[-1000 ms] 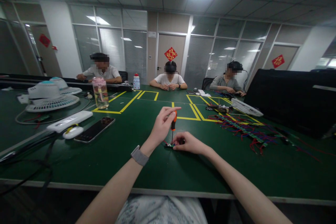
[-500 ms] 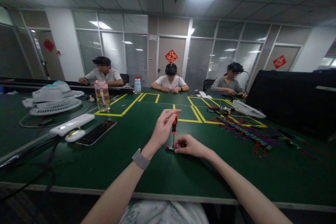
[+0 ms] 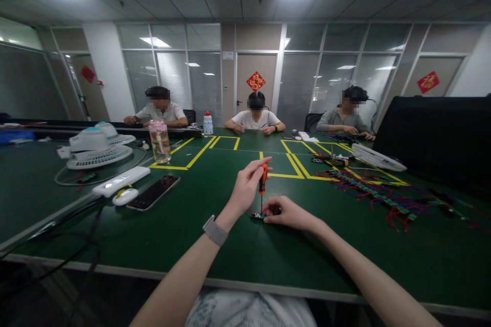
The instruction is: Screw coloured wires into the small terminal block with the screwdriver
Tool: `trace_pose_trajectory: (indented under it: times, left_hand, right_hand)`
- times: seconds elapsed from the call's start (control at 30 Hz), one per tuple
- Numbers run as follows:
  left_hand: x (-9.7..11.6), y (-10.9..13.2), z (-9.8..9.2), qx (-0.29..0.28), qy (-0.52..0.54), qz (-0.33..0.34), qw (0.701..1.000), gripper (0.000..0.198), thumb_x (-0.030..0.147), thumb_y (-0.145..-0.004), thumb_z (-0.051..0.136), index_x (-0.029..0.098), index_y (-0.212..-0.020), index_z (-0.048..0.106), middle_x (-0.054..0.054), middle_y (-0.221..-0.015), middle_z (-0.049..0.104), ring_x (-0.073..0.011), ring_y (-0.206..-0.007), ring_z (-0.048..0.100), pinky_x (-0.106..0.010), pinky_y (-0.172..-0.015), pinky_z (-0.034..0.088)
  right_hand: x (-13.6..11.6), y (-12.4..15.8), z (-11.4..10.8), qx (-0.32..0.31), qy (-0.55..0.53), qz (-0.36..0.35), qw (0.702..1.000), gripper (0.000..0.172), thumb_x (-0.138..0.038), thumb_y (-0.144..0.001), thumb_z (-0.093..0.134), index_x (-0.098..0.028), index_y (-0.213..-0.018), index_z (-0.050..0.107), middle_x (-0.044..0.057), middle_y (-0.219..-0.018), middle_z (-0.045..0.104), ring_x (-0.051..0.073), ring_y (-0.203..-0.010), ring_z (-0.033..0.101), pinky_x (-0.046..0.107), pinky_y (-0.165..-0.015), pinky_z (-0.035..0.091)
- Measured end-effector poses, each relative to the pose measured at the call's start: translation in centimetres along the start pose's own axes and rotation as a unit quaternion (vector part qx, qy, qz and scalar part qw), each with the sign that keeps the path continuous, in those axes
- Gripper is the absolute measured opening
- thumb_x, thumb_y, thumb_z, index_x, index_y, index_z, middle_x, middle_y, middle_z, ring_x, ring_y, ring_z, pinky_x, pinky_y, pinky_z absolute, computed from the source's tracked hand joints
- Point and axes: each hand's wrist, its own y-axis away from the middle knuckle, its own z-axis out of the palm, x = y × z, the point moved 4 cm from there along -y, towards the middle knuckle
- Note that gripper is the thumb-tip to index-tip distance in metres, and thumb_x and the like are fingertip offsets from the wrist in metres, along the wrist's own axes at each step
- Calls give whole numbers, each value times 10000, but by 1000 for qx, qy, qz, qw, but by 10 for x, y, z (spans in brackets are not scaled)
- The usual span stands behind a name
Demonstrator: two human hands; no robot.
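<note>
Left grip (image 3: 245,186) on orange screwdriver (image 3: 263,178), between phone (image 3: 154,193) and wired boards (image 3: 378,193).

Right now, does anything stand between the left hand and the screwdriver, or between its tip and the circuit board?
Nothing visible does. The left hand holds the screwdriver, which points down at the circuit board; the right hand is beside it, not in between.

On the table (image 3: 153,245) before me lies the circuit board (image 3: 258,216), beneath the screwdriver (image 3: 263,182). To my left lies the phone (image 3: 153,193); left of it, the power strip (image 3: 121,181); behind these, the tumbler (image 3: 160,143) and the fans (image 3: 90,141). To my right lie the wired boards (image 3: 378,192).
</note>
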Motion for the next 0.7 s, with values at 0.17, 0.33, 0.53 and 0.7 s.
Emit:
trace_pose_trajectory:
  times: [0.17,0.33,0.53,0.7]
  left_hand:
    - [0,1,-2,23,-34,8,999,271,292,-818,609,178,-1056,676,-62,-956,638,-131,-784,613,-248,-720,510]
    - [3,0,0,18,-38,23,999,275,280,-879,511,201,-1092,666,-75,-1092,603,-141,-888,610,-246,-757,505]
    - [0,1,0,27,-52,14,998,281,272,-810,618,189,-1073,670,-66,-971,636,-146,-837,618,-254,-733,516]
    - [1,0,-3,36,-66,33,997,272,282,-880,510,215,-1087,674,-87,-1180,565,-166,-989,598,-267,-812,508]
  right_hand:
    - [-1,0,0,-2,-9,6,1000,184,-247,-697,684,-130,-838,666,-11,-676,569,116,-618,501,235,-593,397]
    - [-1,1,0,6,2,7,1000,172,-242,-698,678,-131,-829,665,-9,-673,570,117,-610,497,236,-586,399]
    - [0,0,1,9,16,6,1000,159,-230,-697,676,-134,-824,666,-10,-674,572,118,-613,498,236,-589,399]
    - [-1,1,1,9,14,6,1000,177,-236,-700,678,-131,-842,676,-5,-681,578,119,-618,502,235,-591,401]
